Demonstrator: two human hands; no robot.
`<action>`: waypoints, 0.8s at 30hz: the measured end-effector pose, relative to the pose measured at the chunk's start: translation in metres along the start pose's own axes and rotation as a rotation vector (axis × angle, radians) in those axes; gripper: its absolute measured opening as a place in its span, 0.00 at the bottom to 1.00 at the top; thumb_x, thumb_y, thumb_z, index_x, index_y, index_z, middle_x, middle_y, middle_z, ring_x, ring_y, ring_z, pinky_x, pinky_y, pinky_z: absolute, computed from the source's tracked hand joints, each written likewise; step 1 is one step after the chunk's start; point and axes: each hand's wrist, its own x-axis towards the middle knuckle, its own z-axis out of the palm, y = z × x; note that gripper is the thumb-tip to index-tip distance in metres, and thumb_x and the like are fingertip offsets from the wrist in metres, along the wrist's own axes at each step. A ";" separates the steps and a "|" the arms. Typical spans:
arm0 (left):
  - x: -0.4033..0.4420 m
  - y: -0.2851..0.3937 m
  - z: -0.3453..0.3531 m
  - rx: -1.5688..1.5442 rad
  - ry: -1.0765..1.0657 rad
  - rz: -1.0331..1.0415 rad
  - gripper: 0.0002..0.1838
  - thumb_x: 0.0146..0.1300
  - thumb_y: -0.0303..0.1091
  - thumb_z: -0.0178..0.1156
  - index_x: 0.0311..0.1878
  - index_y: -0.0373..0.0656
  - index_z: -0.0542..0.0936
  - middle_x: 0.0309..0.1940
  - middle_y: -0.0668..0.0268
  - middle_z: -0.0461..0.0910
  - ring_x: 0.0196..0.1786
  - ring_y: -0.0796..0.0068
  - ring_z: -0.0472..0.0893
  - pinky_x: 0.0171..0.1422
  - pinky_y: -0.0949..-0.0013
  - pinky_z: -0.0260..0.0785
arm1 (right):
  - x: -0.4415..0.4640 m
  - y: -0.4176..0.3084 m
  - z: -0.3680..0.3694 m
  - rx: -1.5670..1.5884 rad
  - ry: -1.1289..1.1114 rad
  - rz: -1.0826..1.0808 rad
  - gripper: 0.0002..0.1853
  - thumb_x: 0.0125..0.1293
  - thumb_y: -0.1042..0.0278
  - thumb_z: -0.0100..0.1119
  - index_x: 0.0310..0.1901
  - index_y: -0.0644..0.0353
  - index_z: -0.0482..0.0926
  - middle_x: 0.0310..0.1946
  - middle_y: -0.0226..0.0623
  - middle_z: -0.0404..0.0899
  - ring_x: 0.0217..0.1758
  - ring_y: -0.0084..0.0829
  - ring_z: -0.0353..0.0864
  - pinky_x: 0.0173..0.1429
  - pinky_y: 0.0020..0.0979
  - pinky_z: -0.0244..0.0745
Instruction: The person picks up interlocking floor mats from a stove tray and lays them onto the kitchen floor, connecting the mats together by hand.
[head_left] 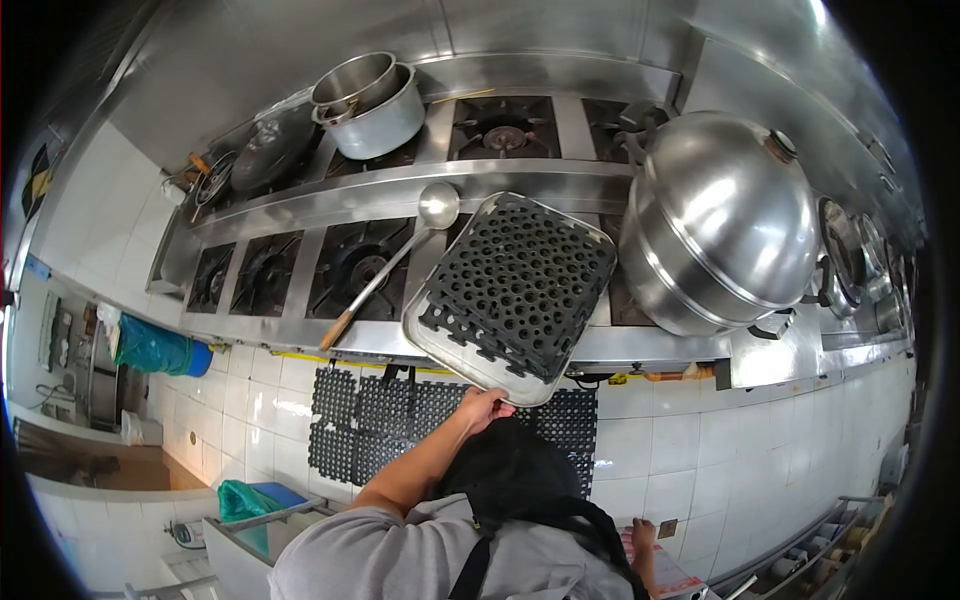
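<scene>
A metal tray (418,335) rests at a slant on the front of the steel stove, with black perforated rubber mats (525,265) stacked in it. My left hand (485,408) grips the tray's near edge. Down by my right side hangs my right hand (643,533), small in view and beside a red and white printed surface (672,578); whether its fingers hold anything is too small to tell. Left of the tray lies a long-handled ladle (385,270) across the front burners. A large domed steel steamer pot (720,225) stands to the tray's right.
Nested pots (375,120) sit on the back burners, with a dark wok (270,155) farther left. More black mats (375,425) lie on the white tiled floor below the stove. A rack (820,550) stands at the lower right, and green bags (245,502) are at the lower left.
</scene>
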 end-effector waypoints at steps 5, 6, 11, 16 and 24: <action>-0.013 0.018 -0.044 0.061 0.049 -0.021 0.12 0.63 0.25 0.57 0.47 0.30 0.73 0.31 0.55 0.80 0.27 0.65 0.83 0.31 0.67 0.81 | 0.020 -0.056 0.037 -0.006 -0.059 -0.084 0.17 0.65 0.63 0.54 0.50 0.66 0.73 0.32 0.45 0.82 0.24 0.33 0.82 0.23 0.30 0.76; -0.016 0.025 -0.058 0.128 0.079 -0.033 0.12 0.63 0.26 0.57 0.47 0.30 0.73 0.31 0.55 0.80 0.26 0.66 0.82 0.29 0.67 0.81 | 0.026 -0.071 0.045 -0.028 -0.059 -0.157 0.17 0.65 0.62 0.55 0.49 0.66 0.73 0.32 0.45 0.82 0.24 0.32 0.82 0.23 0.30 0.76; -0.043 0.074 -0.114 0.317 0.131 -0.012 0.14 0.62 0.33 0.61 0.44 0.32 0.75 0.27 0.57 0.80 0.23 0.69 0.81 0.24 0.69 0.78 | 0.016 -0.188 0.118 -0.064 -0.142 -0.672 0.13 0.68 0.66 0.54 0.49 0.65 0.74 0.31 0.40 0.82 0.29 0.27 0.82 0.29 0.26 0.75; -0.050 0.101 -0.174 0.970 0.447 0.504 0.15 0.63 0.39 0.62 0.42 0.33 0.78 0.25 0.61 0.80 0.26 0.69 0.81 0.34 0.69 0.76 | -0.057 -0.339 0.188 -0.232 0.190 -0.987 0.15 0.64 0.67 0.59 0.50 0.65 0.76 0.38 0.45 0.81 0.42 0.42 0.81 0.48 0.37 0.76; -0.018 0.144 -0.093 0.708 0.208 0.472 0.25 0.62 0.38 0.64 0.56 0.31 0.72 0.44 0.55 0.80 0.46 0.68 0.81 0.51 0.69 0.73 | -0.059 -0.508 0.247 -0.462 0.377 -1.209 0.28 0.63 0.59 0.60 0.60 0.68 0.69 0.57 0.57 0.72 0.62 0.52 0.70 0.66 0.42 0.64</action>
